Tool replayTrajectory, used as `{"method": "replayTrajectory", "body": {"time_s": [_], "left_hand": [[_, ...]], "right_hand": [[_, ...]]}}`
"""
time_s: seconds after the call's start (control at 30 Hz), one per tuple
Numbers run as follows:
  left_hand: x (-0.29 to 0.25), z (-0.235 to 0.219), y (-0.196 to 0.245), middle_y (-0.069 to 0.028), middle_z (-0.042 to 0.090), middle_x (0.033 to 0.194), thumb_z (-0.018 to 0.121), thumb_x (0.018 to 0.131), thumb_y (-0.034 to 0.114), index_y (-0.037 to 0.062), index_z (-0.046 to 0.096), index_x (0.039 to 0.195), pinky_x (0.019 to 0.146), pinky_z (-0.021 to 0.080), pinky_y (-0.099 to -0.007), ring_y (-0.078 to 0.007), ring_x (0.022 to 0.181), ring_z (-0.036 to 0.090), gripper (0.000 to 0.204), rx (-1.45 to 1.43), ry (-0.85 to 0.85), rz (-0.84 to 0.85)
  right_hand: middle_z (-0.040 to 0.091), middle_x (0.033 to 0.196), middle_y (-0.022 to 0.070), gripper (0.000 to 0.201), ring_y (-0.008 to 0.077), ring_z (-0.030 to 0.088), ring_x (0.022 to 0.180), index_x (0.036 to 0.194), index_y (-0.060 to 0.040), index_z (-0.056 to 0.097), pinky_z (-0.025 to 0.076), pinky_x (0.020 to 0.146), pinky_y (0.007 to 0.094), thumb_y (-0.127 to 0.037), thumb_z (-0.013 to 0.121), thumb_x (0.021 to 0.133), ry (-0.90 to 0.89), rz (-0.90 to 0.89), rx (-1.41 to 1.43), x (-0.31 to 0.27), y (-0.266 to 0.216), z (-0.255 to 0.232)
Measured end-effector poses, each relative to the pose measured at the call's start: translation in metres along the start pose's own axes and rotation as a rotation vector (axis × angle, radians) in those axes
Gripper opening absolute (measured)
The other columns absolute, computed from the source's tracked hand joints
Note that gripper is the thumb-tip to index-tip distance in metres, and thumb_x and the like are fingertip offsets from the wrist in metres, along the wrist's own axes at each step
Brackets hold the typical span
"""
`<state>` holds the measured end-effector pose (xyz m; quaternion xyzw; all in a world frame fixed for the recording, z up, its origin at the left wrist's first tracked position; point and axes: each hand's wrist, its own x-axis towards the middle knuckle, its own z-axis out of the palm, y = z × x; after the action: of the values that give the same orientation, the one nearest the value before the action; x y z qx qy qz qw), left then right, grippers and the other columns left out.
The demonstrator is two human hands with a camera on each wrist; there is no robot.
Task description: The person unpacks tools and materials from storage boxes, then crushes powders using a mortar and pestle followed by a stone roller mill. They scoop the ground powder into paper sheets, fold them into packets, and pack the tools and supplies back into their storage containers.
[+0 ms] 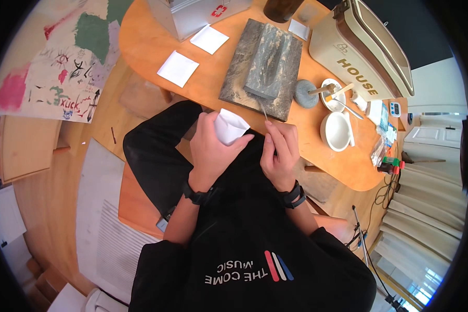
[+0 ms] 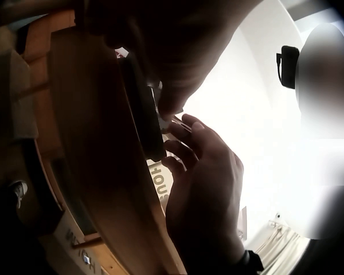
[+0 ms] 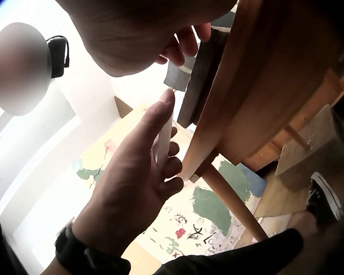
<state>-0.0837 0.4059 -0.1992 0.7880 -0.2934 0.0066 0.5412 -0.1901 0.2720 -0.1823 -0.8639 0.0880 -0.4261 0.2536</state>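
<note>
My left hand grips a folded white paper, shaped like a small open pouch, just off the near edge of the wooden table. My right hand is beside it and pinches a thin metal rod that points up toward the stone slab. In the right wrist view the left hand curls round the white paper below the table edge. The left wrist view shows the right hand with fingers curled, dark against bright light.
On the slab lies a grey stone block. To its right are a stone pestle, a small dish with a spoon and a white mortar bowl. Two white paper squares, a metal first-aid box and a cream "HOUSE" bin stand farther back.
</note>
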Motion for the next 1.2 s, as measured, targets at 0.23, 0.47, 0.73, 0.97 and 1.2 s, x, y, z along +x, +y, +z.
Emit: {"method": "replayTrajectory", "body": {"time_s": [0.23, 0.47, 0.73, 0.97, 1.2], "left_hand": [[0.001, 0.013, 0.008, -0.0131, 0.063, 0.099, 0.092, 0.073, 0.025, 0.0050, 0.057, 0.112, 0.071, 0.055, -0.0432, -0.0354, 0.086, 0.068, 0.055, 0.197, -0.030, -0.026], [0.008, 0.019, 0.013, -0.0140, 0.065, 0.104, 0.087, 0.077, 0.020, 0.0060, 0.059, 0.112, 0.074, 0.054, -0.0455, -0.0381, 0.090, 0.068, 0.048, 0.139, -0.004, -0.074], [0.009, 0.021, 0.010, -0.0143, 0.063, 0.103, 0.088, 0.077, 0.016, 0.0046, 0.059, 0.113, 0.078, 0.053, -0.0441, -0.0368, 0.095, 0.066, 0.047, 0.080, -0.004, -0.118], [0.001, 0.002, -0.005, -0.0089, 0.072, 0.099, 0.084, 0.083, 0.006, 0.0013, 0.058, 0.113, 0.077, 0.056, -0.0285, -0.0108, 0.085, 0.068, 0.039, -0.168, -0.057, -0.222], [-0.001, -0.011, -0.016, -0.0100, 0.075, 0.099, 0.087, 0.084, 0.006, -0.0017, 0.059, 0.111, 0.075, 0.059, -0.0283, -0.0122, 0.087, 0.071, 0.040, -0.456, 0.161, -0.196]], "right_hand": [[0.069, 0.098, 0.0160, 0.033, 0.0313, 0.063, 0.084, 0.113, 0.0057, 0.071, 0.050, 0.075, 0.0383, 0.014, 0.069, 0.081, 0.056, -0.020, 0.048, 0.005, 0.003, 0.013], [0.071, 0.099, 0.0152, 0.031, 0.0307, 0.063, 0.084, 0.111, 0.0063, 0.072, 0.051, 0.075, 0.0382, 0.013, 0.069, 0.081, 0.041, -0.009, 0.125, 0.008, -0.002, 0.018], [0.071, 0.099, 0.0147, 0.030, 0.0304, 0.064, 0.080, 0.109, 0.0050, 0.073, 0.051, 0.070, 0.0366, 0.012, 0.070, 0.080, -0.026, 0.089, 0.209, 0.010, -0.005, 0.008], [0.068, 0.095, 0.0147, 0.028, 0.0340, 0.062, 0.080, 0.108, 0.0048, 0.071, 0.050, 0.069, 0.0374, 0.010, 0.071, 0.081, 0.026, 0.025, -0.032, 0.004, -0.005, -0.035], [0.064, 0.106, 0.0148, 0.031, 0.0357, 0.058, 0.095, 0.113, 0.0025, 0.068, 0.049, 0.082, 0.0436, 0.000, 0.075, 0.082, -0.076, -0.045, -0.399, 0.059, 0.031, -0.016]]}}
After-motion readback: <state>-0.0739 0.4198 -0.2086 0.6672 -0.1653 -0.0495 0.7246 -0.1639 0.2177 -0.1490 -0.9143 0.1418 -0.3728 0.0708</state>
